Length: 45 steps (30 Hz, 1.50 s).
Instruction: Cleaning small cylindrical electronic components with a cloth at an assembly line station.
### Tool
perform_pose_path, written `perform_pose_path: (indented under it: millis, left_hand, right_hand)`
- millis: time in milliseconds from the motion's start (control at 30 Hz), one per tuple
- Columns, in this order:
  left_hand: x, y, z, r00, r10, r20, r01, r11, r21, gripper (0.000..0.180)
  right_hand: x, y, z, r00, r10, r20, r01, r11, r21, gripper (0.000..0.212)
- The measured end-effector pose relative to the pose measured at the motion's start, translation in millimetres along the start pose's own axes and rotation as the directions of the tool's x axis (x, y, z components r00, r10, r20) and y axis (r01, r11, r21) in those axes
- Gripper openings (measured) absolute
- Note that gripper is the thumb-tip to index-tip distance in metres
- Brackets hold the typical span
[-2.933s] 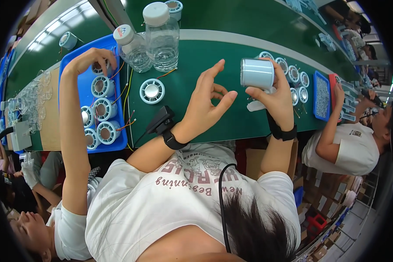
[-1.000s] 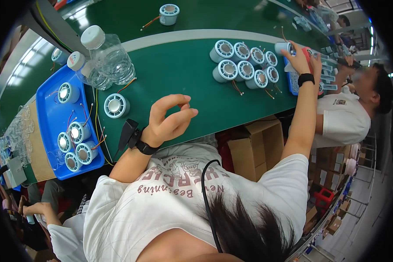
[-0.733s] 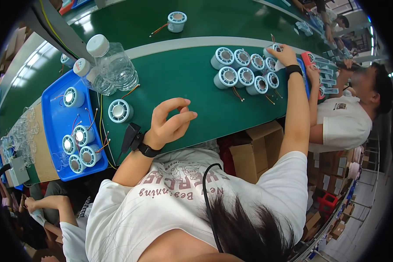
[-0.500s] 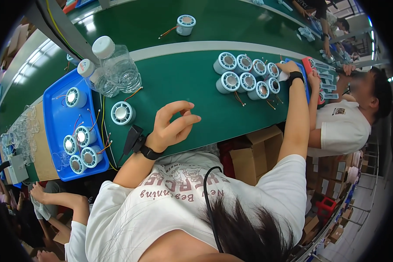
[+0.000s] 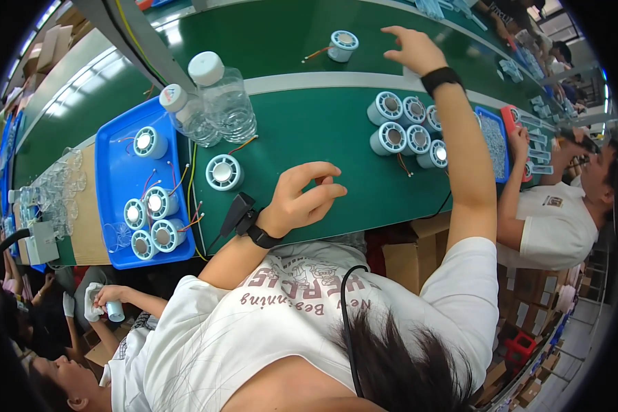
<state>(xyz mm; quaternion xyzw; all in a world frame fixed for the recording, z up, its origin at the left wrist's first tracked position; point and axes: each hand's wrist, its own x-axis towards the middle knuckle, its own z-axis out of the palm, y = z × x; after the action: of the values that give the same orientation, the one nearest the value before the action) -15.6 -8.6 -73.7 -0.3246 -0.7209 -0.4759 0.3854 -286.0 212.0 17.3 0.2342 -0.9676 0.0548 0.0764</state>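
Half curled, my L hand (image 5: 307, 199), empty; R hand (image 5: 417, 52) spread nr lt-blue slotted housing (image 5: 342, 47), white bit (image 5: 410, 74) at palm, unclear; housing upright, lead out.

A factory workshop; the long green counter (image 5: 302, 130) carries rows of matching pale-blue parts (image 5: 388, 141); co-workers (image 5: 556, 240) flank it; cartons (image 5: 529, 305) stand stacked nearby.

A pale-blue drum (image 5: 342, 45) stood upright beyond and left of the two-row drum cluster (image 5: 417, 139), its grey disc ringed by slots, orange wires trailing left. Well left of the cluster and slightly nearer, a second upright drum (image 5: 224, 172) showed a silver disc.
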Motion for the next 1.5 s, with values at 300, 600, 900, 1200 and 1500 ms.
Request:
perform_pose_path:
  millis: [300,600,900,1200,1500]
  left_hand:
    - [1,3,-1,0.990,-0.002,0.141,0.005,1.000,-0.021,0.022]
    - [13,1,1,0.957,-0.074,-0.280,0.145,0.959,0.243,0.047]
    - [8,2,-1,0.966,-0.199,-0.166,0.175,0.974,-0.145,0.053]
    - [5,17,-10,0.916,-0.383,-0.120,0.318,0.875,-0.366,0.065]
    - [2,20,-14,0.820,-0.568,0.068,0.528,0.705,-0.474,0.085]
  right_hand:
    - [62,-8,68,0.953,-0.074,0.294,0.081,0.997,-0.009,0.073]
    - [-74,-96,-45,0.940,-0.181,0.291,-0.027,0.808,0.589,0.064]
    - [-147,-108,-45,0.901,-0.295,0.319,-0.137,0.505,0.852,0.078]
    - [-153,-111,-38,0.885,-0.463,0.047,0.175,0.425,0.888,0.093]
    - [-159,-133,-47,0.923,-0.210,0.322,-0.168,0.532,0.830,0.064]
